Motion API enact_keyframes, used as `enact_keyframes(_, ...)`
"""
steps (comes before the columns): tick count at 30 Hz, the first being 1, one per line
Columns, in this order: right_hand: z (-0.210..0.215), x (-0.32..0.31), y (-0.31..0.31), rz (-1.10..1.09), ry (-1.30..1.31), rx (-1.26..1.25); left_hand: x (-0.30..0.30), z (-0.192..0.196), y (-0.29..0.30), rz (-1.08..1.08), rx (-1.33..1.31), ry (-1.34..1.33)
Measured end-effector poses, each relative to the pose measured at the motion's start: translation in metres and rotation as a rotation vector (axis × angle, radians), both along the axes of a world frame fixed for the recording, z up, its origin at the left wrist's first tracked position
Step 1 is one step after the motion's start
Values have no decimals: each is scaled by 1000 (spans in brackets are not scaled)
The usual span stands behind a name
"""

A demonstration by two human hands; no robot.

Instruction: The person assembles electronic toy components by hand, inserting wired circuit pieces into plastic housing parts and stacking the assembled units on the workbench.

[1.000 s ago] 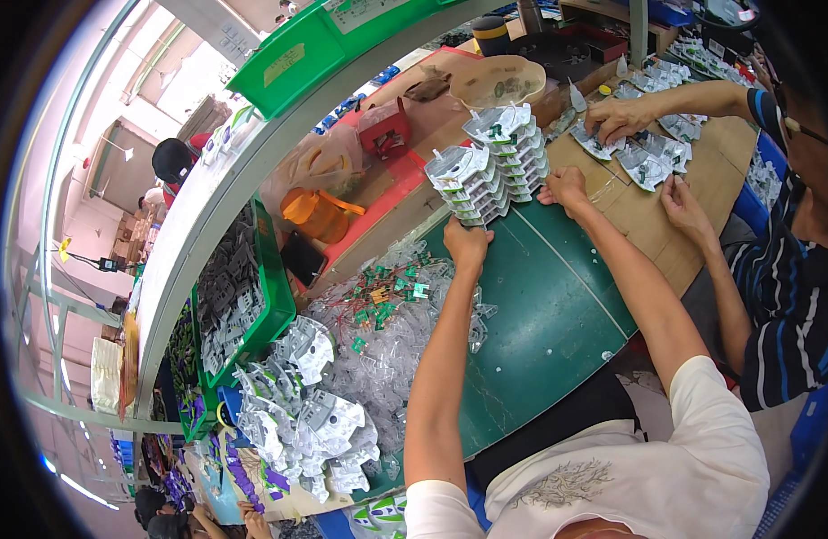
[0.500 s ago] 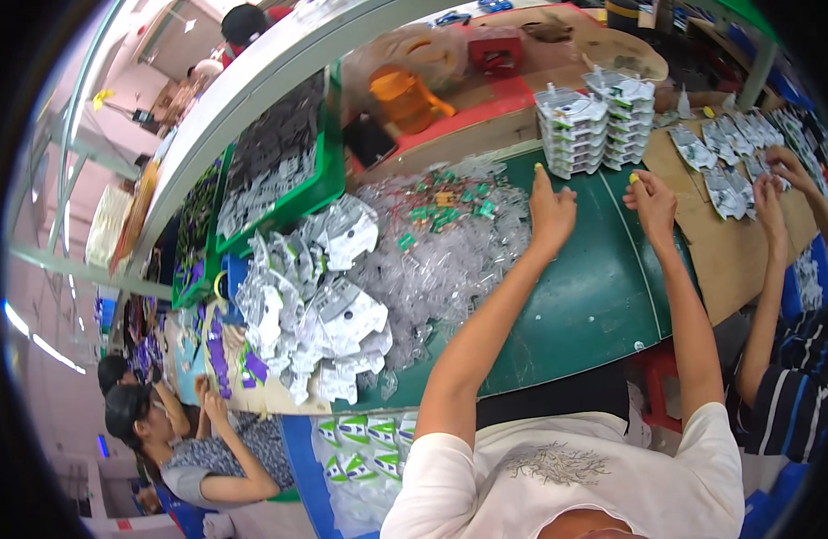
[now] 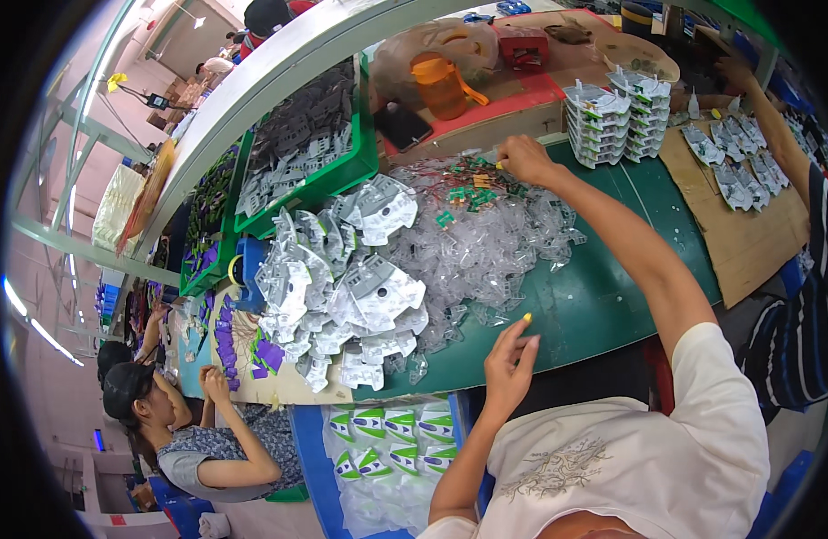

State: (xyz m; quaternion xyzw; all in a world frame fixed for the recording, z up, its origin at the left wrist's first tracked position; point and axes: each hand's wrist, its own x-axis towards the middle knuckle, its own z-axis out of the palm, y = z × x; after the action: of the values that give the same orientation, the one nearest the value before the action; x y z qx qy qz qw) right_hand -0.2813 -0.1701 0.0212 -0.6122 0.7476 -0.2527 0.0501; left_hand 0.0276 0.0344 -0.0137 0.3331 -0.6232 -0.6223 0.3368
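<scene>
Green circuit boards [image 3: 444, 219] with thin red wires [image 3: 429, 172] lie at the far side of a heap of clear plastic parts [image 3: 486, 265]. The right hand [image 3: 524, 162] is just beyond them, its fingers curled; whether they pinch anything, I cannot tell. The left hand [image 3: 511, 366], a yellow cover on one fingertip, is over the table's near edge, thumb and forefinger apart, with nothing visible between them. The wires look tangled, so lifting one board could drag others along or strain a joint. Left of the heap, silver shells [image 3: 378, 292] are piled loosely; a knock from a sleeve or wrist could make them slide. To the far right on the green table [image 3: 629, 292], two stacks of shells [image 3: 598, 126] stand beside the right forearm's path; a wide swing might topple them.
</scene>
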Motion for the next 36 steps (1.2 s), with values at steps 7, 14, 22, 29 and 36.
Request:
enact_keyframes(7,54,-11,10,17,-398,-189,33,-8,9,68,58,-3)
enact_keyframes(14,82,16,70,22,-10,-110,26,-3,-3,-19,149,84)
enact_keyframes(22,70,82,180,232,-258,-288,10,44,-37,46,242,222)
enact_keyframes(29,79,113,238,347,-319,-312,-1,71,-44,37,116,322)
enact_keyframes(36,74,118,245,304,-545,-166,2,54,-34,120,28,309)
